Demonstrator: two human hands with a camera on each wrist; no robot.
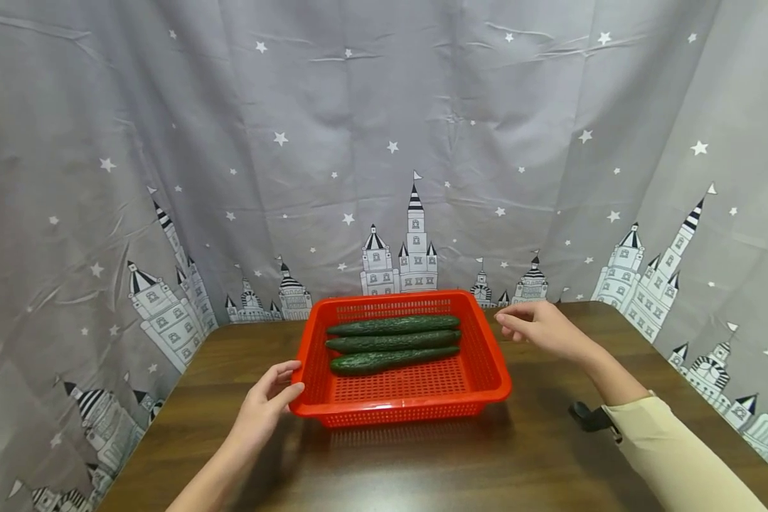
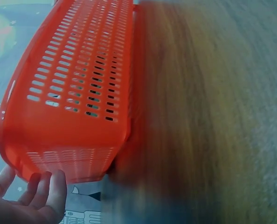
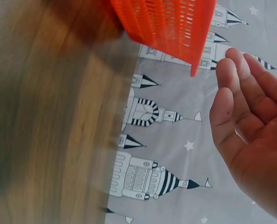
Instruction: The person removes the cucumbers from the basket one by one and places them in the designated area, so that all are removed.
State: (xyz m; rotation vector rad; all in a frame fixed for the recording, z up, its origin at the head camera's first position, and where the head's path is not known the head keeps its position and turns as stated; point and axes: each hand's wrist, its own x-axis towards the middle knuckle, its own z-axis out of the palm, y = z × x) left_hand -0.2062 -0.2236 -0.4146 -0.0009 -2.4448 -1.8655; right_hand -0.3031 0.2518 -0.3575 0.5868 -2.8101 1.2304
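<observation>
A red plastic basket (image 1: 397, 407) with slotted walls stands on the wooden table, with three cucumbers (image 1: 393, 343) lying side by side inside. At its left side, my left hand (image 1: 265, 402) holds the rim, thumb on the edge and fingers against the outer wall. The left wrist view shows those fingers (image 2: 57, 191) bent up by the basket's corner (image 2: 68, 135). My right hand (image 1: 544, 328) hovers just off the right rim, fingers loosely bent and holding nothing. In the right wrist view its palm (image 3: 269, 135) faces up, apart from the basket's corner (image 3: 166, 28).
A brown wooden table (image 1: 422, 469) lies under the basket. Behind it and at both sides hangs a grey curtain (image 1: 371, 85) printed with stars and castles. A small black device (image 1: 590, 417) is at the right wrist, by the cream sleeve (image 1: 672, 448).
</observation>
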